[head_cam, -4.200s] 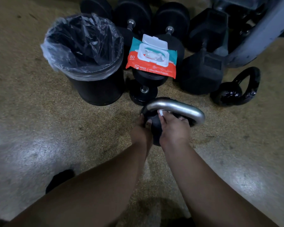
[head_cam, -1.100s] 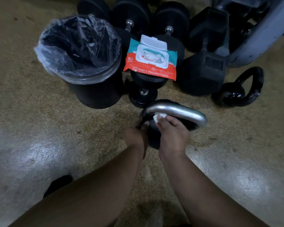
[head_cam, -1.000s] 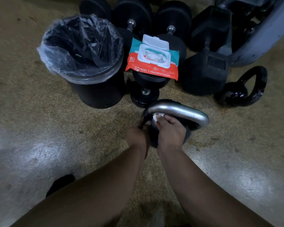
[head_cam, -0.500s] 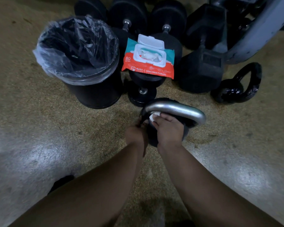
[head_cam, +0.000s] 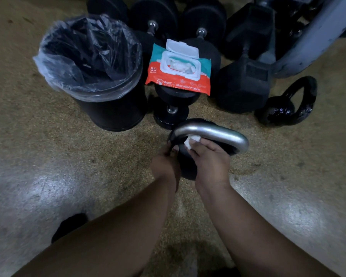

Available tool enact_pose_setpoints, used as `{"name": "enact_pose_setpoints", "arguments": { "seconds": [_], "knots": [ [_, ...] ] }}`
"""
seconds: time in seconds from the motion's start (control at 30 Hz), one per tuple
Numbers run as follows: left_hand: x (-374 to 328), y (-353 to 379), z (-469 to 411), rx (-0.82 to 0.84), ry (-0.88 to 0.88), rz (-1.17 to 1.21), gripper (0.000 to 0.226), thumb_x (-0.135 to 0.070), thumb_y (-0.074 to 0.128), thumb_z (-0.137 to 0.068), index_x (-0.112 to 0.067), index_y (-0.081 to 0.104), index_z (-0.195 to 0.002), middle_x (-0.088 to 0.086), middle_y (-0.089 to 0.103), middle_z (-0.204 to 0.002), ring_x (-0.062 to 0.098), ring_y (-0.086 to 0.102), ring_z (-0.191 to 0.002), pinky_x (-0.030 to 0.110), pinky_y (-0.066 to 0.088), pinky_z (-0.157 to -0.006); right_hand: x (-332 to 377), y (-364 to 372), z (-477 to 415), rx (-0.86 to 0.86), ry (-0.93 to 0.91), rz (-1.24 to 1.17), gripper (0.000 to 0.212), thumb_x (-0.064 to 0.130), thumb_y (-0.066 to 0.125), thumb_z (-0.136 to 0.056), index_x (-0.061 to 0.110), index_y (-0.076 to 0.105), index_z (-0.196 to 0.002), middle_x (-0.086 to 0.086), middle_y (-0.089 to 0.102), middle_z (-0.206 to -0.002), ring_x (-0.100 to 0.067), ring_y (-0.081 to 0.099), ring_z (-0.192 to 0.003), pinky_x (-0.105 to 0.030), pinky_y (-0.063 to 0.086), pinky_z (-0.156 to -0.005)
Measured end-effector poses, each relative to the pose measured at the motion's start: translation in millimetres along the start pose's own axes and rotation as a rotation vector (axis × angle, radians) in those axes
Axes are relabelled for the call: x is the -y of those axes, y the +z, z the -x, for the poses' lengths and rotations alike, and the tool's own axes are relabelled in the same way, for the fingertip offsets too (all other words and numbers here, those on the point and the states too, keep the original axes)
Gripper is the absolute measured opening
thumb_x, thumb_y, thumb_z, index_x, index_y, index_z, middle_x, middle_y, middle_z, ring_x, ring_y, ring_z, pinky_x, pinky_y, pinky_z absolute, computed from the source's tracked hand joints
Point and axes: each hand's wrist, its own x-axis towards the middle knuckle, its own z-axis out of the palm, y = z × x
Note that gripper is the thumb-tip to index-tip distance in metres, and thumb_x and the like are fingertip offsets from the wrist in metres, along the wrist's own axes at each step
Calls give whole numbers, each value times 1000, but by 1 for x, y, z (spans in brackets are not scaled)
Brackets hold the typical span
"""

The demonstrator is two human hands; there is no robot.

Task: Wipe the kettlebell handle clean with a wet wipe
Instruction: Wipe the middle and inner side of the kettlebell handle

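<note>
Kettlebell, black cast body, stood upright on the speckled tan floor. Its curved silver metal handle was on top, running left to right.

Right grip reached in from the near side, fingers curled around a bunched white wet wipe. The wipe was pressed against the near underside of the handle, toward its left end.

Left grip was clenched on the kettlebell at the left root of the handle. The exact finger placement there was too dark to make out.

Behind, a black round dumbbell with a chrome bar sat just beside the kettlebell. An orange-and-teal soft pack of wipes lay on top of that dumbbell, white flip lid open and a wipe showing in the slot.

Left of it was a black cylindrical bin with a clear plastic liner. To the right were a black hex dumbbell and a small glossy black kettlebell lying on its side, well apart from both grips.
</note>
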Motion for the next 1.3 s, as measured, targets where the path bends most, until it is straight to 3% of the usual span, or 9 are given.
{"name": "enact_pose_setpoints", "arguments": {
  "seconds": [0.27, 0.53, 0.7, 0.83, 0.9, 0.97, 1.07, 1.17, 1.3],
  "knots": [
    [5, 8, 6, 8, 14, 60, 31, -30, 60, -96, -30, 69, -125, -10, 74, -115, 14, 68, -110, 42, 51, -102, 2, 6, -4, 30, 31, 119, 13, 1, 77, -83, 12, 74, -79, -3, 77, -77, -14, 74, -79, -25, 56, -74],
    [8, 8, 20, -31, 108, 12, 32, -22, 56, -103, -25, 65, -134, -9, 69, -126, 8, 63, -115, 0, 45, -73, 3, 7, -11, 63, 45, 59, 11, -3, 74, -84, 6, 74, -78, -7, 76, -77, -14, 74, -78, -16, 54, -64],
    [7, 8, 20, -37, 105, -32, 33, -23, 53, -104, -22, 63, -136, -7, 65, -133, 9, 59, -121, -8, 37, -68, 11, -4, -3, 57, 80, -32, 11, -6, 73, -83, -2, 70, -93, -9, 75, -81, -13, 74, -72, -18, 57, -65],
    [9, 7, 20, -29, 98, -29, 33, -25, 50, -106, -23, 62, -137, -7, 67, -128, 6, 64, -107, -7, 38, -66, 5, 0, -2, 48, 54, -53, 9, -4, 74, -84, 4, 71, -85, -7, 75, -76, -13, 72, -71, -17, 55, -61],
    [11, 7, 16, -23, 57, 10, 34, -26, 44, -108, -19, 61, -137, -3, 66, -129, 14, 63, -116, -7, 37, -62, 0, 9, -4, 52, 50, 17, 11, -2, 75, -84, 8, 73, -81, -6, 75, -76, -14, 71, -73, -18, 54, -60],
    [11, 7, 14, -10, 46, -10, 37, -35, 44, -106, -20, 61, -136, 0, 66, -131, 17, 61, -122, -3, 40, -73, -1, 8, -4, 71, 59, 57, 8, 0, 76, -84, 8, 75, -86, -7, 77, -81, -16, 73, -79, -19, 55, -65],
    [8, 7, 16, -5, 54, 5, 40, -39, 56, -99, -22, 63, -135, -5, 63, -136, 12, 58, -126, 22, 44, -106, 7, -3, 4, 56, 86, -47, 16, -1, 74, -85, 3, 72, -100, -10, 78, -92, -18, 75, -84, -19, 56, -67],
    [6, 5, 20, -38, 53, -18, 36, -29, 50, -105, -21, 59, -140, -11, 60, -138, 6, 56, -124, 10, 41, -96, 6, -3, 5, 51, 88, -117, 14, -4, 73, -85, 2, 71, -98, -10, 78, -88, -15, 75, -80, -16, 55, -63],
    [8, 3, 15, -61, 192, -228, 49, -44, 66, -89, -14, 68, -129, 5, 69, -127, 17, 65, -119, 37, 48, -106, 5, 11, 0, 60, 116, -40, 10, -5, 74, -84, 3, 71, -87, -10, 76, -79, -18, 74, -79, -19, 55, -61]
  ]
}}
